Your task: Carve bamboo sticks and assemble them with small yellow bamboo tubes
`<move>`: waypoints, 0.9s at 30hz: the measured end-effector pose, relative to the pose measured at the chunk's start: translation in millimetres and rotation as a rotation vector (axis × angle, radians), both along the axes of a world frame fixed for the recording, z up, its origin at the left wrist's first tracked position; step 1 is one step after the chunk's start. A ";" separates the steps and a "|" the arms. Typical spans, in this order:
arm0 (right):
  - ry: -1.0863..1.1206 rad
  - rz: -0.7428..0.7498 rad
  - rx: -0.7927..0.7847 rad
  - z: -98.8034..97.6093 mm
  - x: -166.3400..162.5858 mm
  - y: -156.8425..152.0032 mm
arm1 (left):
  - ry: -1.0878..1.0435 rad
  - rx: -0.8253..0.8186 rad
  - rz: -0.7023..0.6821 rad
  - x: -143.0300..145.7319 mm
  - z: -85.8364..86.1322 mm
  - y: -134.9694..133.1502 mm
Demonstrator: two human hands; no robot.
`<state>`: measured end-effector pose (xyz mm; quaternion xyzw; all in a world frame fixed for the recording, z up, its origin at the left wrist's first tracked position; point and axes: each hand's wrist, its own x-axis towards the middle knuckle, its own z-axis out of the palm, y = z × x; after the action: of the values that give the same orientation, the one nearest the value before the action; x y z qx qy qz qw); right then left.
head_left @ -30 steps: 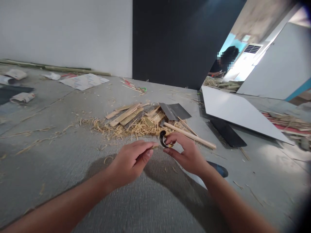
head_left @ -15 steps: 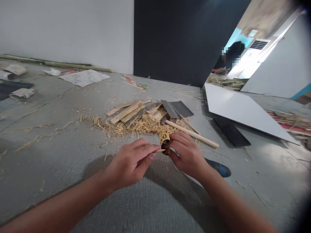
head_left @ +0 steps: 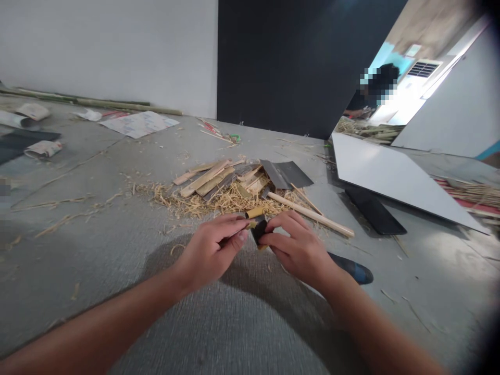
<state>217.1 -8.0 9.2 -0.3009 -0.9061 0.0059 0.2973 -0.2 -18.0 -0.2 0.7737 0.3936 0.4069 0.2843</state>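
My left hand (head_left: 211,250) is closed in a pinch on a thin bamboo stick (head_left: 247,225) whose tip points right. My right hand (head_left: 299,247) pinches a small curled piece of sandpaper (head_left: 258,226), dark on one face and tan on the other, wrapped about the stick's tip. Both hands meet above the grey floor, just in front of a heap of bamboo shavings and split strips (head_left: 219,192).
A long wooden stick (head_left: 312,214) and dark sandpaper sheets (head_left: 287,174) lie by the heap. A white board (head_left: 390,177) and a black slab (head_left: 375,211) lie right. A dark blue object (head_left: 353,271) lies under my right wrist. Papers (head_left: 138,124) lie far left. Another person (head_left: 375,88) sits behind.
The sandpaper has been turned and folded down over the stick's tip; its dark face now shows. Both hands drew slightly closer together.
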 end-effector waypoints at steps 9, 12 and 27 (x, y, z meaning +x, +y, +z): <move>0.275 0.060 -0.303 6.6 -4.9 -12.3 | -0.204 -0.248 0.074 1.9 2.7 0.5; 0.566 0.054 -0.572 8.1 -9.4 -14.6 | -0.255 -0.311 0.049 1.9 3.7 0.1; 1.272 -0.083 -1.586 3.1 -23.2 -7.9 | -0.092 -0.104 -0.112 1.4 2.5 0.2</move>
<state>193.8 -15.9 12.3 -0.3836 -0.3038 0.7536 0.4389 1.1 -17.8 2.2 0.7591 0.3568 0.4047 0.3642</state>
